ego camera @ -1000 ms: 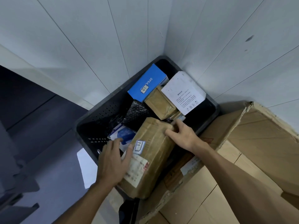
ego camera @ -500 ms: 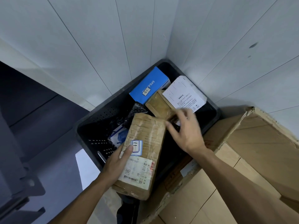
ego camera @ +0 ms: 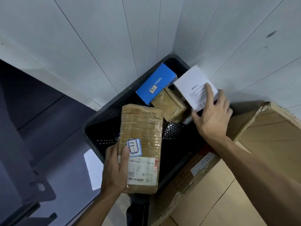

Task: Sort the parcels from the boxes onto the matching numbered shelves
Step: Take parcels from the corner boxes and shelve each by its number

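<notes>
My left hand (ego camera: 114,168) grips a long brown taped parcel (ego camera: 143,131) by its near left edge, thumb beside a small numbered sticker (ego camera: 134,147). The parcel is lifted over the black crate (ego camera: 101,118) in the room's corner. My right hand (ego camera: 213,115) holds a white box (ego camera: 190,80) with printed text at the crate's far right, fingers over its top face. Inside the crate lie a blue box (ego camera: 156,82) with its own sticker, a smaller brown parcel (ego camera: 169,105) and a black bubble mailer (ego camera: 172,131).
A large torn cardboard box (ego camera: 260,144) fills the right side, against the crate. White panelled walls (ego camera: 97,38) meet behind the crate. Dark flooring and a grey metal frame (ego camera: 24,160) lie to the left. A white sheet (ego camera: 92,167) lies on the floor beside the crate.
My left hand has raised the long brown parcel and turned it upright in view. My right hand let go of it, reached to the far right and took hold of the white box.
</notes>
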